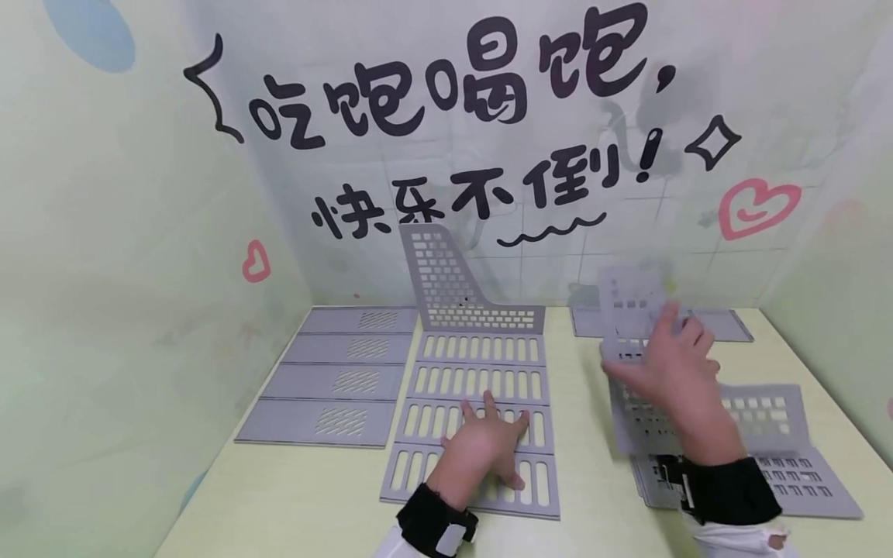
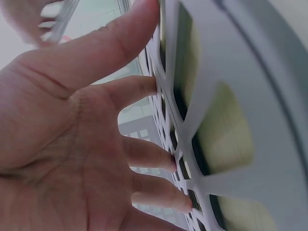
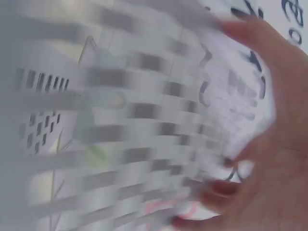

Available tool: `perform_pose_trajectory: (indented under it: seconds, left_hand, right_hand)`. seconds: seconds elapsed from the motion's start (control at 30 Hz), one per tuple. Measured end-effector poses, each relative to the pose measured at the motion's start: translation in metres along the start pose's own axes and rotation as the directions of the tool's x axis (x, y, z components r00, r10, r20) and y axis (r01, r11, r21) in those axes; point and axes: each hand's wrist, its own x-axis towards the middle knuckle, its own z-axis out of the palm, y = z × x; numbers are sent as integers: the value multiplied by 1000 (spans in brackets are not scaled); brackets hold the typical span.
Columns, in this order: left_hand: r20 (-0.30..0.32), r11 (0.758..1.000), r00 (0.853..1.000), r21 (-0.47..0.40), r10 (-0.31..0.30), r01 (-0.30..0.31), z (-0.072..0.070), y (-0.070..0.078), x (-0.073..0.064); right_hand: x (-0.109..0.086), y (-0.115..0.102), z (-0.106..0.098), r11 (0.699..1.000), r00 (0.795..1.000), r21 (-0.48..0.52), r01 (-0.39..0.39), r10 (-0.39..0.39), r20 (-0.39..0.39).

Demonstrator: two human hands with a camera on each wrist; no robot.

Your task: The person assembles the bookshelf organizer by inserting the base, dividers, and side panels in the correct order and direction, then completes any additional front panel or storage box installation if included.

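My left hand rests with fingers spread on the front strips of a column of grey slotted panels. In the left wrist view, its fingertips lie at the slots. At the right, my right hand grips a grey L-shaped perforated panel, raised and tilted over the table. Motion blurs this panel in the right wrist view, where the thumb and fingers are at its edge. Beneath it lies another grey perforated panel, partly hidden.
Several grey panels with slit patches lie in a column at the left. Another L-shaped perforated panel rises before the back wall, behind the slotted strips. A flat grey panel lies at the back right. Printed cloth walls enclose the table.
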Motion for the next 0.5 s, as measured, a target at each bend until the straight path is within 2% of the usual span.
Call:
perform_pose_trajectory:
  seconds: [0.07, 0.2, 0.33, 0.5]
  left_hand:
    - [2, 1000, 1000, 0, 3, -3, 1, 0, -1]
    - [-8, 1000, 1000, 4, 1, -1, 1, 0, -2]
    - [-14, 1000, 1000, -12, 0, -1, 2, 0, -2]
    - [1, 1000, 1000, -17, 1, -1, 1, 2, -1]
  right_hand:
    - [-2, -12, 0, 997, 992, 72, 35, -26, -122]
    - [2, -35, 12, 974, 950, 207, 90, -21, -312]
    - [11, -52, 30, 957, 904, 268, 112, 14, -428]
    - [23, -61, 51, 944, 861, 298, 142, 30, -507]
